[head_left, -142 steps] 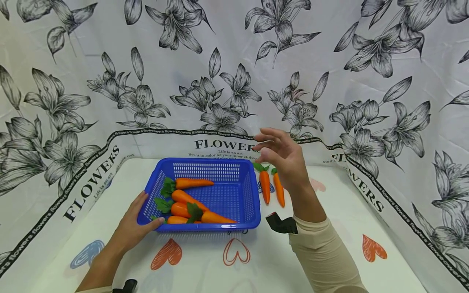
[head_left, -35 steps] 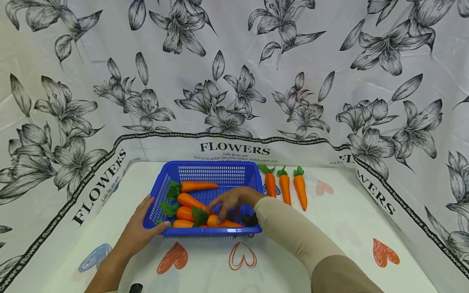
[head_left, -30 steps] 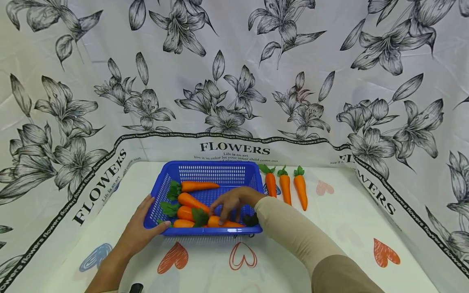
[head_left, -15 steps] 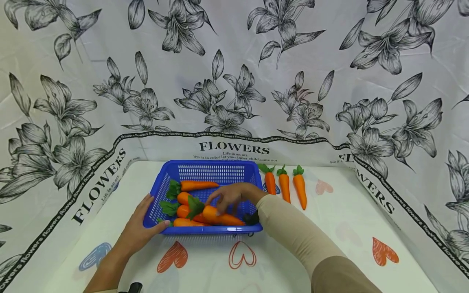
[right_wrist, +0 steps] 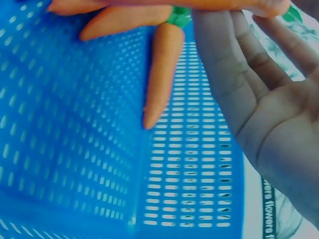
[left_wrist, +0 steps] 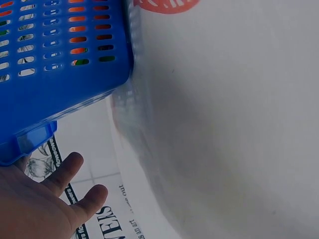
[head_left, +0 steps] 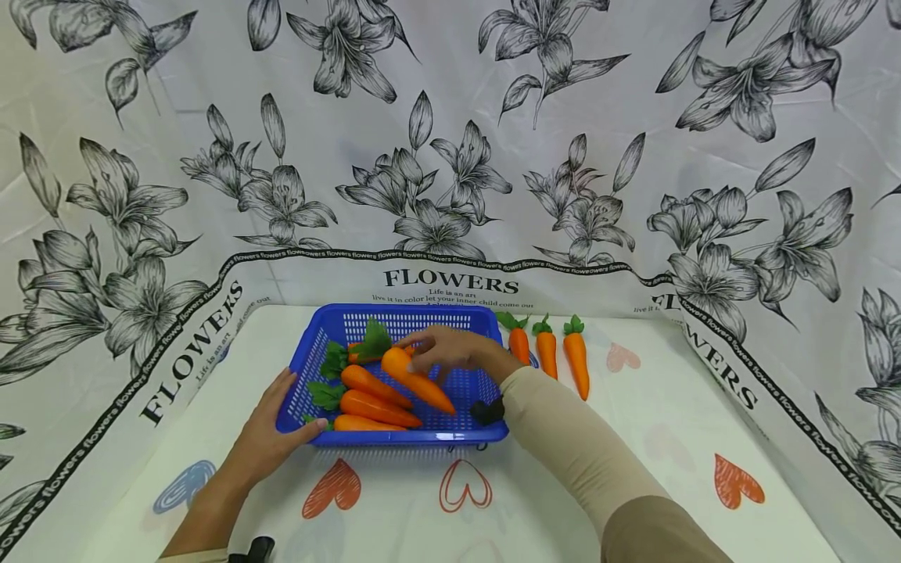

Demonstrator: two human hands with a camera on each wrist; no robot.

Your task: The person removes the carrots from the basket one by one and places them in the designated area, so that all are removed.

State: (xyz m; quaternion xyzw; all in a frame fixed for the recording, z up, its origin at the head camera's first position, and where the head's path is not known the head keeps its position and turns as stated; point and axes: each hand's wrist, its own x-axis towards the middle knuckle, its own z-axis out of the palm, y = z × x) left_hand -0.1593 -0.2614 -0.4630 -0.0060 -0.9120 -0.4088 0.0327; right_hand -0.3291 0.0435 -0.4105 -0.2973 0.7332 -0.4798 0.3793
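A blue perforated basket [head_left: 394, 438] stands on the table with several orange carrots in it. My right hand [head_left: 450, 349] pinches one carrot [head_left: 418, 381] near its leafy top, above the basket floor, its tip slanting down to the right. In the right wrist view the held carrot [right_wrist: 224, 4] crosses the top edge. Three carrots lie at the basket's left front, among them a middle carrot [head_left: 380, 408]. Leaves of the held one partly cover the rear carrot [head_left: 357, 353]. My left hand [head_left: 271, 422] rests at the basket's left side, thumb by the front rim, fingers extended [left_wrist: 65, 172].
Right of the basket, three more carrots lie side by side on the white table: a left one [head_left: 518, 344], a middle one [head_left: 545, 352] and a right one [head_left: 576, 363]. A flower-printed curtain [head_left: 450, 203] hangs behind and along the sides.
My right hand first hovered empty over the table carrots, then reached into the basket. It has taken a front carrot and lifted it toward the back. A third table carrot is now visible.
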